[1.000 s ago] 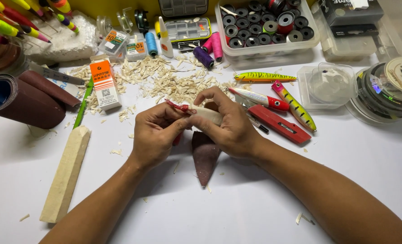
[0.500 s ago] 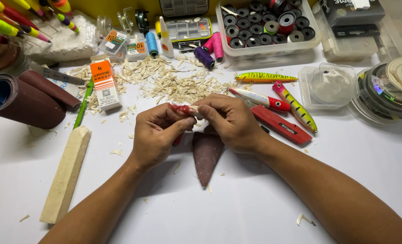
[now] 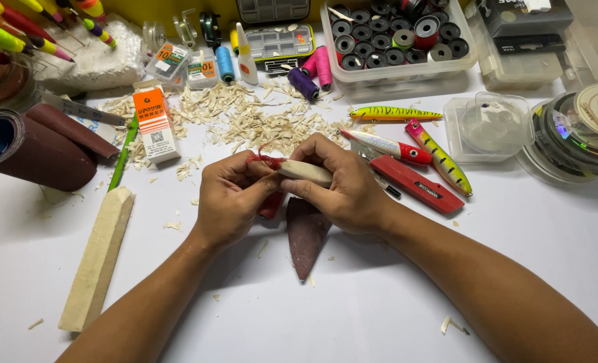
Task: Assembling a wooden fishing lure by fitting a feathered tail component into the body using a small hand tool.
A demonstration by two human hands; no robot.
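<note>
Shifted only slightly since a second ago: both hands a touch lower and closer to the near edge, the pale carved piece now tilted down toward the right, the dark paper below showing more of its pointed end. Far left, a roll of dark red sandpaper [image 3: 33,151] lying on its side, within reach but out of the working space. Nearer, a long pale wooden blank [image 3: 101,255] laid aside on the white table [image 3: 379,316], apart from both arms, probably spare stock. Behind it, a scatter of wood shavings [image 3: 245,121] pushed toward the far side, leaving the middle free. At centre, left hand [image 3: 228,202] with fingers closed around a folded red strip, apparently sandpaper [image 3: 267,176], pressed against the left end of the small carved wooden body [image 3: 304,173]. Right hand [image 3: 345,185] pinching that body from above, fingertips clamped on it, steadying it against the rubbing. Held just above the table, between both hands, over a pointed dark brown sheet [image 3: 306,232] lying flat beneath, likely placed to catch dust or kept ready for use. Further right, a red utility knife [image 3: 416,185] and three painted fishing lures [image 3: 440,158] lying just beside the right wrist, perhaps as patterns. Far right, clear plastic boxes [image 3: 487,124] and spools of line [image 3: 578,131].
</note>
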